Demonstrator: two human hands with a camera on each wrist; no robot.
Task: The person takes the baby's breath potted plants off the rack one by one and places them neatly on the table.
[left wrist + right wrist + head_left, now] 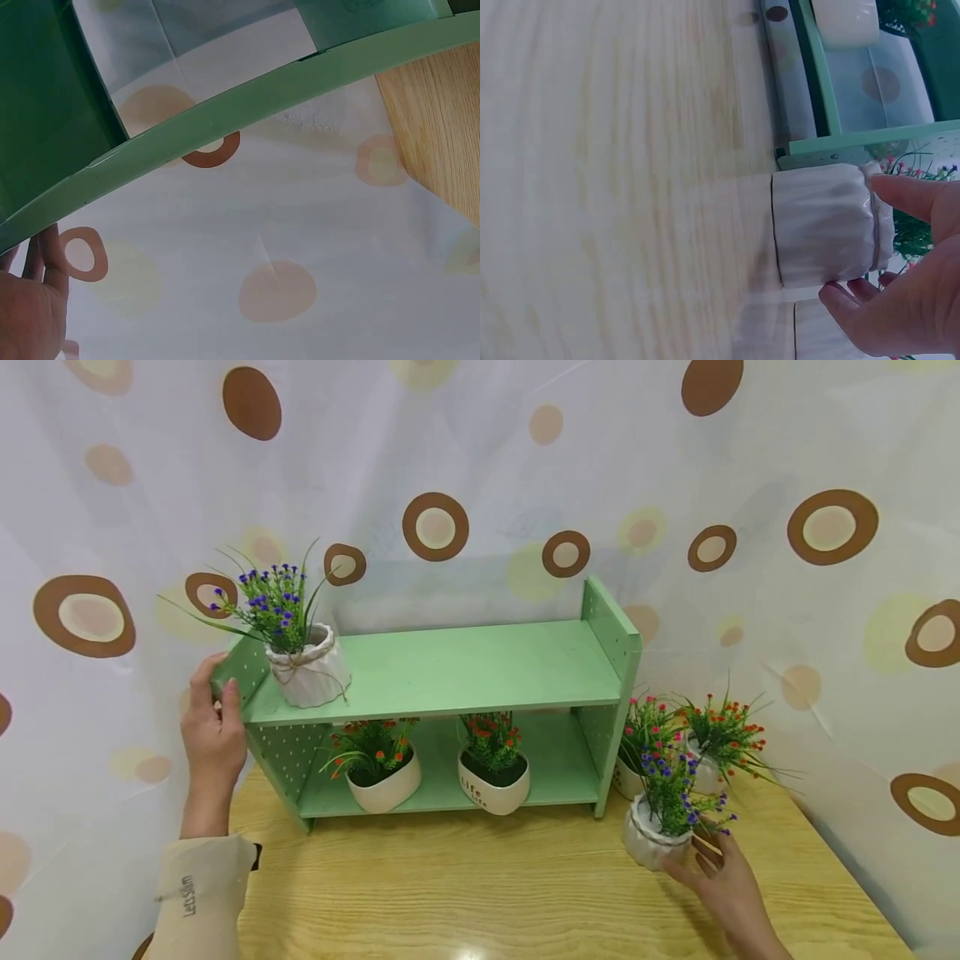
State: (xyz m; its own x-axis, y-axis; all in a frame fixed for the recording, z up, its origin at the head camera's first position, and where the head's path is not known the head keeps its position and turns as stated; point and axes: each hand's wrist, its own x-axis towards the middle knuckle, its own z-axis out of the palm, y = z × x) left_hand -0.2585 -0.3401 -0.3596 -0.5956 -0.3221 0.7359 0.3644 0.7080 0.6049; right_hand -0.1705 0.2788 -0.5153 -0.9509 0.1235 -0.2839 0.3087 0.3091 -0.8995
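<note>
My left hand [213, 735] grips the upper left side panel of a green two-tier shelf [450, 668]; in the left wrist view its fingers [51, 259] meet the panel's edge. To the right of the shelf, my right hand [723, 885] holds a white ruffled pot [652, 839] with purple flowers, thumb and fingers on opposite sides of it. The pot [825, 225] is upright at the table surface; whether its base touches the wood I cannot tell. A similar white pot [318, 672] with purple flowers and a twine bow stands on the shelf's top board, left end.
On the lower board sit two white oval pots [386, 785] with red-orange flowers, one lettered pot [495, 785] near the middle. Behind my right hand stand a pink-flowered pot [628, 779] and a red-flowered pot [703, 768]. A patterned curtain [480, 460] hangs behind the wooden table [450, 885].
</note>
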